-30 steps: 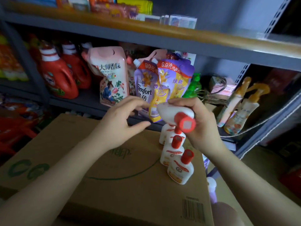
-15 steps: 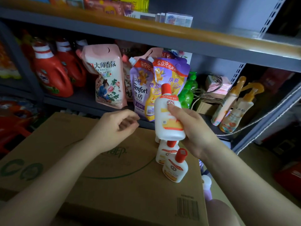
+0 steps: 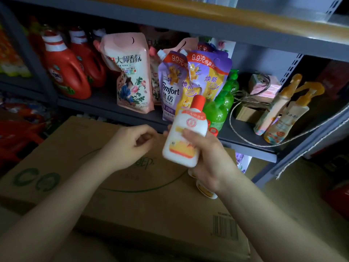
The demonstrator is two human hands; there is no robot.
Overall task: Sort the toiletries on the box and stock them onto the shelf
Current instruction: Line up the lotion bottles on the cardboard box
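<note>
My right hand [image 3: 207, 159] grips a white lotion bottle [image 3: 186, 135] with a red cap and an orange label, held upright above the cardboard box [image 3: 113, 195] in front of the grey shelf [image 3: 245, 142]. My left hand [image 3: 130, 146] hovers just left of the bottle with its fingers loosely curled and nothing in it. Another white bottle [image 3: 206, 191] stands on the box, mostly hidden behind my right wrist.
On the shelf stand red detergent jugs [image 3: 66, 72], a pink refill pouch [image 3: 132, 76], purple Comfort pouches [image 3: 190, 80], green bottles [image 3: 219, 108], twine-tied small boxes [image 3: 262, 89] and orange spray bottles [image 3: 283, 110]. An upper shelf board [image 3: 245, 17] hangs overhead.
My right hand turned the bottle from lying sideways to upright and carried it forward toward the shelf. My left hand drew off it and curled loosely.
</note>
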